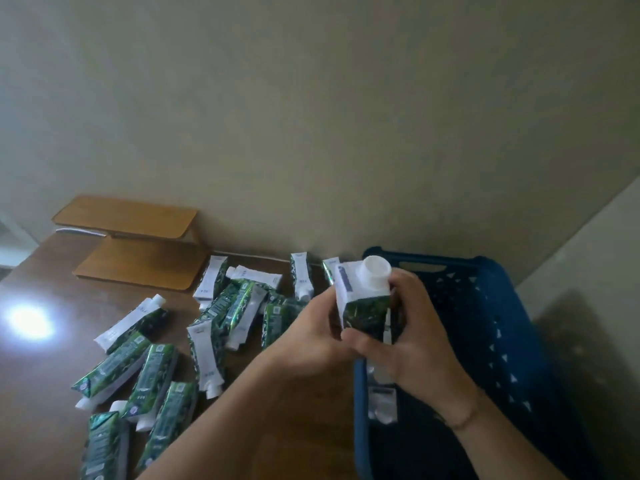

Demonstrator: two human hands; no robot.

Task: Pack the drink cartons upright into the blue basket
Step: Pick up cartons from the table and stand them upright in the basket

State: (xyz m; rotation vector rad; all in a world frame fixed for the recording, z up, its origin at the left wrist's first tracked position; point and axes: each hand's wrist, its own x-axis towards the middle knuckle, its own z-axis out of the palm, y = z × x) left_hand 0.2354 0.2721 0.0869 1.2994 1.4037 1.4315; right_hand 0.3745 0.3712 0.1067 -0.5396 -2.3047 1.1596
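A green-and-white drink carton (363, 299) with a white screw cap is held upright above the left rim of the blue basket (502, 327). My left hand (311, 337) grips its lower left side and my right hand (412, 341) wraps its right side. Several cartons (152, 368) of the same kind lie flat and scattered on the brown table (45, 393) to the left. Inside the basket, against its left wall, stand a few cartons (381, 400), seen from the top and partly hidden by my right wrist.
A brown cardboard box (138, 237) with open flaps stands at the table's back left against the beige wall. A bright light glare (29, 322) reflects off the table's left side. The basket's perforated right wall (512, 358) rises beside a pale wall corner.
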